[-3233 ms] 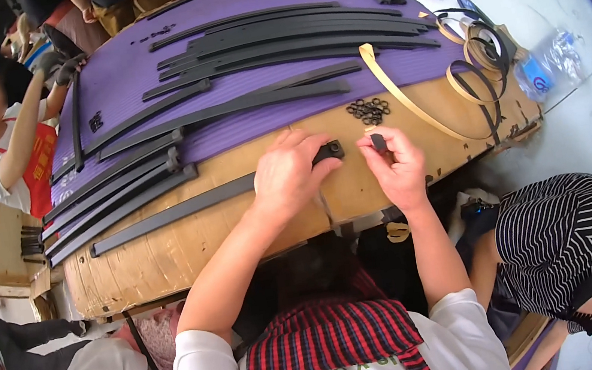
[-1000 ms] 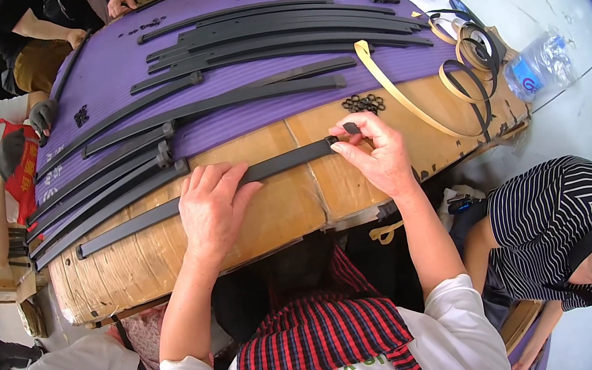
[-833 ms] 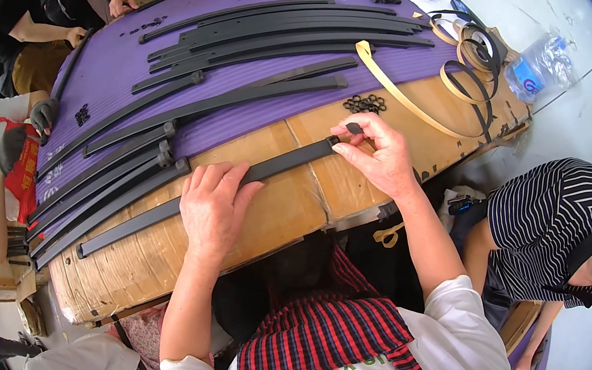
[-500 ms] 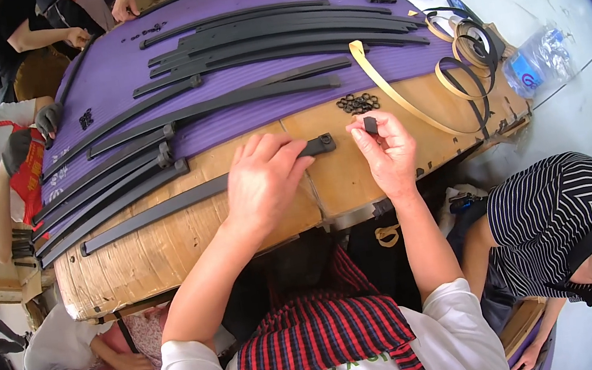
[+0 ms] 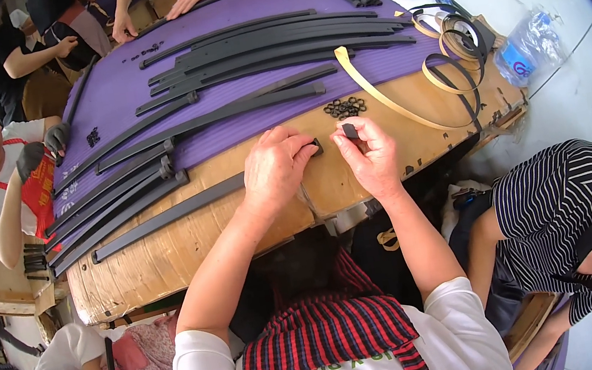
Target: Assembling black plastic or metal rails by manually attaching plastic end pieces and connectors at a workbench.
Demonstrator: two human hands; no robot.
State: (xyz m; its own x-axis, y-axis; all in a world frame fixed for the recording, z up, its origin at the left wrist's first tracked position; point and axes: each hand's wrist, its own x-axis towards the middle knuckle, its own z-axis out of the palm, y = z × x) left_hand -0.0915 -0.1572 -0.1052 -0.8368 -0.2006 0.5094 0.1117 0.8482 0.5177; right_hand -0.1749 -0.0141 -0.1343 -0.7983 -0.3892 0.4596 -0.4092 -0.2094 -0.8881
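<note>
Here, in the head view, the left hand [image 5: 275,169] lies over the right-hand end of a long black bar [image 5: 172,215], thumb and fingertips at that end; whether they pinch it or merely press, I cannot tell. From there the bar runs off between eight and nine o'clock along the cardboard [image 5: 135,279]. At three o'clock from the left hand, just past the bar's end and apart from it, the right hand [image 5: 373,155] holds a small dark piece [image 5: 351,132] in a narrow thumb-and-finger pinch. Black rings [image 5: 345,108] lie loose at eleven o'clock from the right hand; more bars [image 5: 276,44] are spread at twelve from the left, over the purple mat [image 5: 113,67]. The step in hand seems to be close work at the bar's end; the next move probably calls for a steady bar and a small, accurate pinch.
</note>
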